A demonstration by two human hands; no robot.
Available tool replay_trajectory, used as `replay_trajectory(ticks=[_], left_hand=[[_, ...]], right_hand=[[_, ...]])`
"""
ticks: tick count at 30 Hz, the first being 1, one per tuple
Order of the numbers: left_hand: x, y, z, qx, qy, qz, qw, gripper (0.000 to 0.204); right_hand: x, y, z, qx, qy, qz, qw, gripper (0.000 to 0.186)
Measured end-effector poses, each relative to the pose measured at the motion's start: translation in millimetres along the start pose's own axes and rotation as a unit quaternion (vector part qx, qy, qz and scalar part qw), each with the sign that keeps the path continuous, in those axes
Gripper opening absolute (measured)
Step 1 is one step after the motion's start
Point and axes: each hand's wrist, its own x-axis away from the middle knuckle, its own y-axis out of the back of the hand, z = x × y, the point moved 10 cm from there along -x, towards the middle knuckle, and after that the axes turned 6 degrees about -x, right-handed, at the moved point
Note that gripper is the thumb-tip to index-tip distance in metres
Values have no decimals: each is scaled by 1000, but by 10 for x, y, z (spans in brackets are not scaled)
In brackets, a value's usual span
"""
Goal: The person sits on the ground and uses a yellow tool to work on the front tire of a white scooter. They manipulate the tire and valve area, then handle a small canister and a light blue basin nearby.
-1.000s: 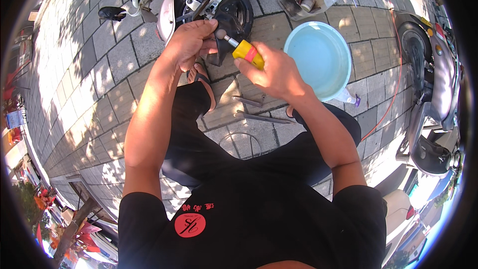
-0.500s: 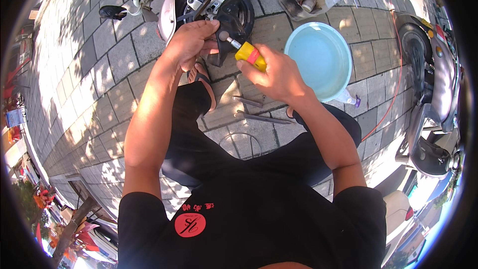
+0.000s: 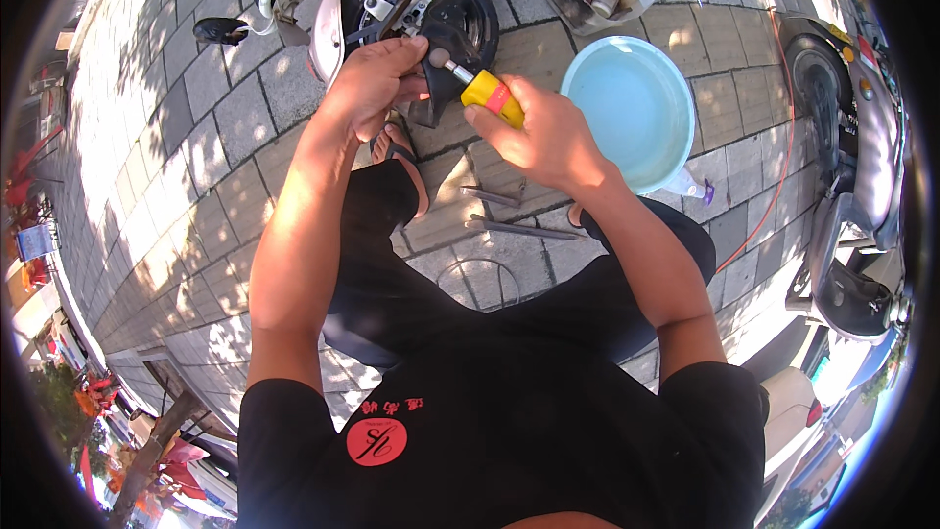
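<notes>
Paved ground, screwdriver pointing up-left at wheel

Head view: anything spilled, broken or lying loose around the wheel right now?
Nothing spilled or visibly broken. Two metal tools lie loose on the paving by the person's knees, and the blue basin sits upright beside the right hand.

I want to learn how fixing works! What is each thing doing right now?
Left hand: gripping a black part by the wheel.
Right hand: shut on the screwdriver.
Screwdriver: yellow handle, tip at the black part.
Blue basin: upright, holding water.
Wheel: on the pavement.
</notes>
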Motion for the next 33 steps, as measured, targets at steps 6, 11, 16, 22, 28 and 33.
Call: replay_trajectory(ticks=[6, 11, 16, 22, 28, 33], left_hand=[[-45, 64, 31, -7, 2, -8, 1000, 31], [-20, 26, 31, 10, 5, 0, 1000, 31], [-4, 48, 3, 5, 4, -10, 1000, 31], [-25, 79, 28, 12, -5, -25, 1000, 32], [-45, 106, 30, 25, -6, -4, 1000, 33], [-12, 82, 29, 19, 18, -16, 1000, 34]], right_hand=[[37, 44, -61, 0, 7, -28, 1000, 53], [39, 1, -39, 6, -26, 1, 1000, 54], [21, 20, -68, 0, -1, 2, 1000, 55], [19, 172, -83, 44, -11, -43, 998, 55], [-44, 207, -122, 27, -10, -36, 999, 55], [-93, 168, -66, 26, 27, -26, 999, 56]])
